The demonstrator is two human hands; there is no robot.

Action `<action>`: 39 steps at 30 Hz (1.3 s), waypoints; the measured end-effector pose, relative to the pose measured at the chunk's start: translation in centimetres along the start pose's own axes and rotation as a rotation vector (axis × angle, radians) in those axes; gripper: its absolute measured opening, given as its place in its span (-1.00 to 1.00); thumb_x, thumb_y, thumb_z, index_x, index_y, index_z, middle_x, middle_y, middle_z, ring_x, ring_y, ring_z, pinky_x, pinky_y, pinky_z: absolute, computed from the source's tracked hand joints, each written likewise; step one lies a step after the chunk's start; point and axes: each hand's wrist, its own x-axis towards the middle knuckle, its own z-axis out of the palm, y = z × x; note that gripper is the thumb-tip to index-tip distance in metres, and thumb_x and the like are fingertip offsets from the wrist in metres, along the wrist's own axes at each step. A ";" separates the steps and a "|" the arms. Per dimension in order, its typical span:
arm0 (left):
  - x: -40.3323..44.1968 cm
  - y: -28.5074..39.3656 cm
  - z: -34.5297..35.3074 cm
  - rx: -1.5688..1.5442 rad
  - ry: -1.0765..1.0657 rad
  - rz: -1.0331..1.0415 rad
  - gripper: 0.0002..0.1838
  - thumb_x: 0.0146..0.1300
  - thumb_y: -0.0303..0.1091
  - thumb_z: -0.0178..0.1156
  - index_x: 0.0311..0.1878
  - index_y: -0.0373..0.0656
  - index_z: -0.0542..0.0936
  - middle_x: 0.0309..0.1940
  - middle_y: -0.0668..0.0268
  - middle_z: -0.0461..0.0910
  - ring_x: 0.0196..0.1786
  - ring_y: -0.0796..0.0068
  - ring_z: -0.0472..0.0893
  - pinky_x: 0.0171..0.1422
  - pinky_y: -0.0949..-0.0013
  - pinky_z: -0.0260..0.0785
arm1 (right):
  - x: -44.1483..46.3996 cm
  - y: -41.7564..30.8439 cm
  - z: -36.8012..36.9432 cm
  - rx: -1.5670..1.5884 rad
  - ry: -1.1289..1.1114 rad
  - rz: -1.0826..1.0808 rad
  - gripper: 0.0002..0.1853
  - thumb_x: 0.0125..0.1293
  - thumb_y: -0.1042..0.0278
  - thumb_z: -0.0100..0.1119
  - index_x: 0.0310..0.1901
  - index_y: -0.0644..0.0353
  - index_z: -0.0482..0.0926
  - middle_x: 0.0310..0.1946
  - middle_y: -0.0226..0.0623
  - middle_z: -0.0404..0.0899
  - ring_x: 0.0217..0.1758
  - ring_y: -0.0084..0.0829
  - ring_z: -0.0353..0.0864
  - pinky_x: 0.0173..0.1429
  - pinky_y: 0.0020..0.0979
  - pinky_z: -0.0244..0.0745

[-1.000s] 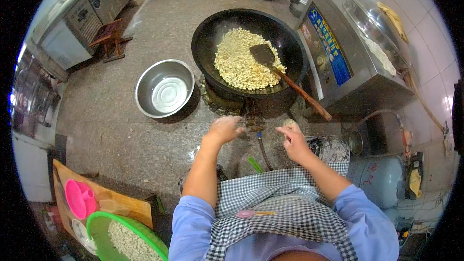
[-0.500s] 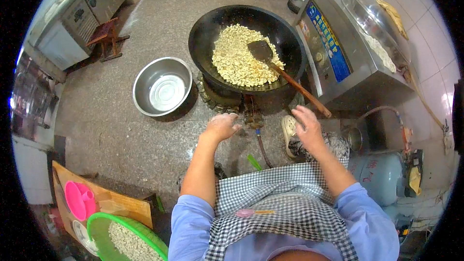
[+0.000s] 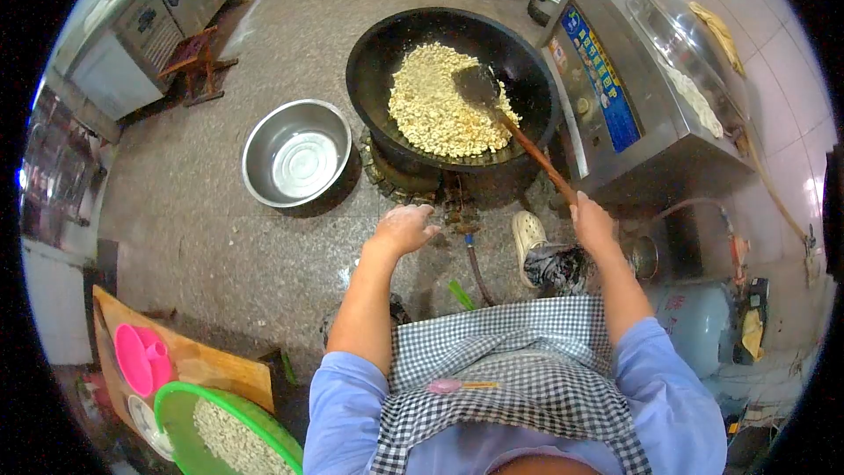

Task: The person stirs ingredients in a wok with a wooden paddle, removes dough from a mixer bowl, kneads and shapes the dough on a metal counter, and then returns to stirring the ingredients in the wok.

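My right hand (image 3: pixel 594 227) grips the spatula (image 3: pixel 539 158) by its handle's end, likely for reach; its blade meets the pale pieces (image 3: pixel 435 110) in the wok (image 3: pixel 374 79); my left hand (image 3: pixel 404 229) hangs half-open, empty.

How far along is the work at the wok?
Done: a heap of pale diced pieces is in the wok.
In hand: the right hand grips the spatula, its blade on the heap; the left hand holds nothing.
Left, probably: more turning, as most pieces look pale; perhaps emptying into the steel basin, which holds none. The green basket holds more pale pieces.
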 end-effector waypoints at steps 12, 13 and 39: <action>0.2 -0.2 0.3 0.012 0.000 0.010 -0.50 0.18 -0.02 0.12 0.09 -0.14 0.46 -0.02 0.09 0.54 0.09 0.09 0.49 0.17 0.13 0.31 | 0.1 -3.3 6.6 0.231 -0.296 0.184 -0.54 0.38 0.15 -0.37 0.07 0.42 0.27 -0.15 0.14 0.53 -0.06 0.09 0.52 0.05 -0.02 0.35; 0.2 -0.1 0.3 0.015 0.000 0.011 -0.50 0.18 -0.02 0.12 0.09 -0.14 0.46 -0.03 0.09 0.55 0.08 0.09 0.49 0.16 0.13 0.32 | 0.2 -3.1 7.0 0.258 -0.291 0.179 -0.55 0.35 0.16 -0.31 0.06 0.41 0.25 -0.17 0.15 0.53 -0.07 0.11 0.52 0.04 -0.02 0.35; 0.4 -0.5 0.6 -0.013 0.023 0.023 -0.51 0.17 -0.03 0.13 0.08 -0.13 0.46 -0.04 0.08 0.55 0.07 0.08 0.49 0.16 0.11 0.31 | 4.6 0.9 -23.8 0.328 -0.034 -0.410 -0.78 0.18 0.32 0.12 -0.32 0.33 0.60 -0.47 -0.26 0.61 -0.38 -0.41 0.57 -0.23 -0.36 0.46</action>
